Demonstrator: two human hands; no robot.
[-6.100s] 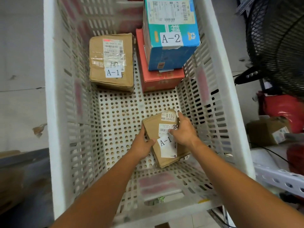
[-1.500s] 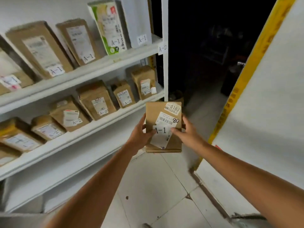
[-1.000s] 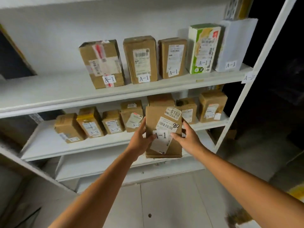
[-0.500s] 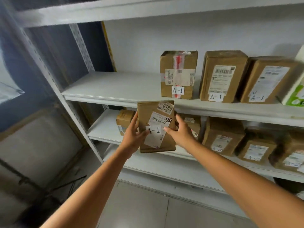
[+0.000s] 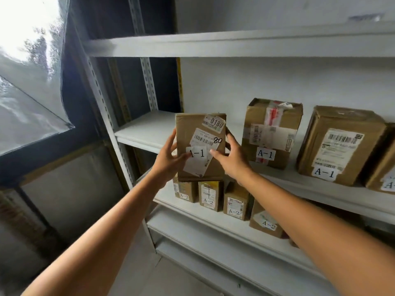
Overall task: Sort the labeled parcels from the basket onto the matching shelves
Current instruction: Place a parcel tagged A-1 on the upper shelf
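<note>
Your left hand (image 5: 168, 160) and right hand (image 5: 233, 160), grip closed on the sides of the upright parcel (image 5: 189, 131), before the shelf (image 5: 147, 127), left of a taped box (image 5: 274, 116)

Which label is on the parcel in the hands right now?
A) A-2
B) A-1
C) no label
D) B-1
B: the white tag on the parcel, held between the left hand and the right hand, reads A-1, the same as the tag on the taped box standing on the shelf beside it.
</note>
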